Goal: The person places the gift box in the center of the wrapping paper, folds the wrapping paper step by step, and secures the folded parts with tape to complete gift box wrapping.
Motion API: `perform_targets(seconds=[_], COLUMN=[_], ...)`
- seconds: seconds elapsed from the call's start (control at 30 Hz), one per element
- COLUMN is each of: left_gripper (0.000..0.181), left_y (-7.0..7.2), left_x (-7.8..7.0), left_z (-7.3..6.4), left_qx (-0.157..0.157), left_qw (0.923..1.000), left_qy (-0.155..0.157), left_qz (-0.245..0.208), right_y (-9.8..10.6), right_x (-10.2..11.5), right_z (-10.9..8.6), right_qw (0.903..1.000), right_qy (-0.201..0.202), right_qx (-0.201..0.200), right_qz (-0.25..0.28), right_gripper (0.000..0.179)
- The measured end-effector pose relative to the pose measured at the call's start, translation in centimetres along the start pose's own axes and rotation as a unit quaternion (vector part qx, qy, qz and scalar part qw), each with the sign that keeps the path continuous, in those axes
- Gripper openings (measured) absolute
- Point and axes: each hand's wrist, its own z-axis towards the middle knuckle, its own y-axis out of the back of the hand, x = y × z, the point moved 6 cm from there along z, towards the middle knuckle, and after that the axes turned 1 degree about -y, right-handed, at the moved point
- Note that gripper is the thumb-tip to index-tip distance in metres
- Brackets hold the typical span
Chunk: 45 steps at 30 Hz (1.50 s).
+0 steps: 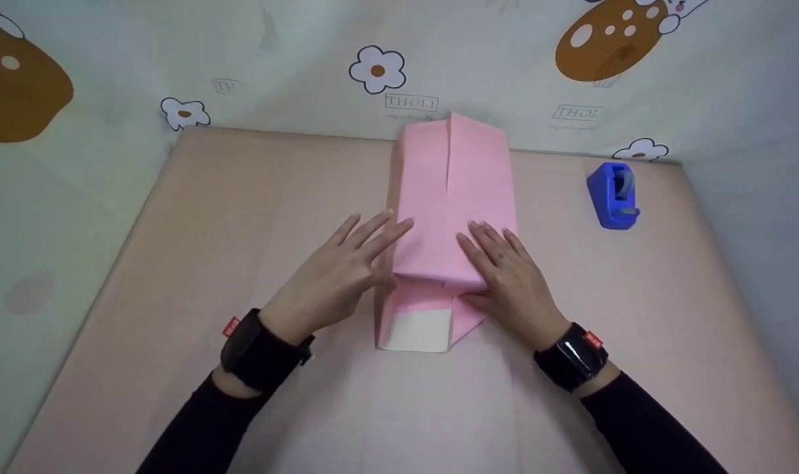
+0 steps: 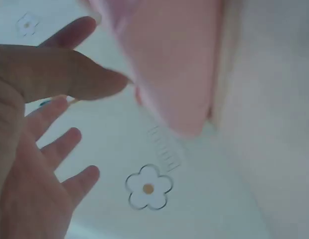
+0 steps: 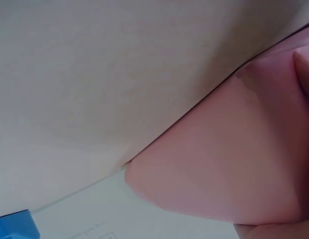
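A pink folded-paper bag [image 1: 475,171] lies lengthwise on the table, with a seam running down its upper face. At its near end the paper is folded out, showing pink side flaps and an off-white panel [image 1: 418,330]. My left hand [image 1: 337,276] is at the bag's left edge, fingers spread; in the left wrist view its thumb [image 2: 89,77] reaches the pink edge. My right hand [image 1: 515,283] rests on the bag's right side, fingers laid straight on the top face. Its thumb [image 3: 305,74] presses by the folded near end.
A blue tape dispenser [image 1: 613,197] stands at the back right of the table. The table [image 1: 241,197] has a pale pink cover. Behind it hangs a light curtain [image 1: 294,66] printed with flowers and brown spotted shapes; the bag's far end overlaps it in the head view.
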Motion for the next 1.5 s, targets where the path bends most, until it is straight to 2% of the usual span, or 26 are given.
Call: perform_targets(seconds=[0.13,0.2,0.3,0.43,0.57,0.63,0.87,0.97,1.07,1.23,1.33,1.4,1.5], left_gripper=[0.028,0.025,0.017,0.016,0.031,0.041,0.045,0.047,0.038,0.031,0.030,0.031,0.048], left_y=[-1.5,-1.9,-2.2,-2.5,-2.7,-2.8,-3.6,-4.0,-4.5,-4.8,-4.8,-5.0,-5.3], left_x=[-0.5,-0.6,-0.7,-0.5,0.1,0.3,-0.1,-0.1,0.1,0.3,0.2,0.3,0.5], left_z=[-0.1,0.2,1.0,2.2,3.0,3.3,4.0,4.1,3.8,3.4,3.4,3.5,3.8], left_qx=[-0.001,-0.008,-0.003,0.036,0.069,0.080,0.086,0.086,0.070,0.023,-0.004,-0.011,-0.004], left_qw=[0.9959,0.9922,0.9881,0.9900,0.9937,0.9934,0.9877,0.9884,0.9906,0.9890,0.9872,0.9859,0.9828], left_qy=[-0.059,-0.077,-0.095,-0.098,-0.073,-0.069,-0.110,-0.114,-0.117,-0.128,-0.127,-0.116,-0.085], left_qz=[0.068,0.098,0.121,0.094,0.049,0.047,0.071,0.052,0.007,-0.071,-0.096,-0.120,-0.164], right_y=[0.0,0.0,0.1,0.1,0.0,-0.1,-0.2,-0.2,-0.1,0.0,0.1,0.1,0.1], right_x=[0.0,0.0,0.0,0.0,0.0,0.0,0.0,0.0,0.0,0.0,0.1,0.1,0.1], right_z=[0.0,0.0,0.0,0.0,0.0,0.0,0.0,-0.1,-0.1,-0.1,-0.1,0.0,-0.1], right_qw=[1.0000,0.9999,0.9999,0.9999,0.9997,0.9996,0.9997,0.9996,0.9997,0.9997,0.9997,0.9997,0.9997], right_qy=[0.003,0.004,0.004,0.000,-0.006,-0.008,-0.001,0.000,0.003,0.011,0.014,0.014,0.014], right_qx=[-0.002,-0.004,-0.004,0.001,0.013,0.017,0.009,0.009,0.006,-0.006,-0.008,-0.007,-0.008], right_qz=[-0.006,-0.009,-0.012,-0.015,-0.018,-0.019,-0.024,-0.026,-0.024,-0.020,-0.019,-0.018,-0.018], right_gripper=[0.098,0.098,0.099,0.100,0.100,0.100,0.099,0.098,0.099,0.101,0.100,0.100,0.099])
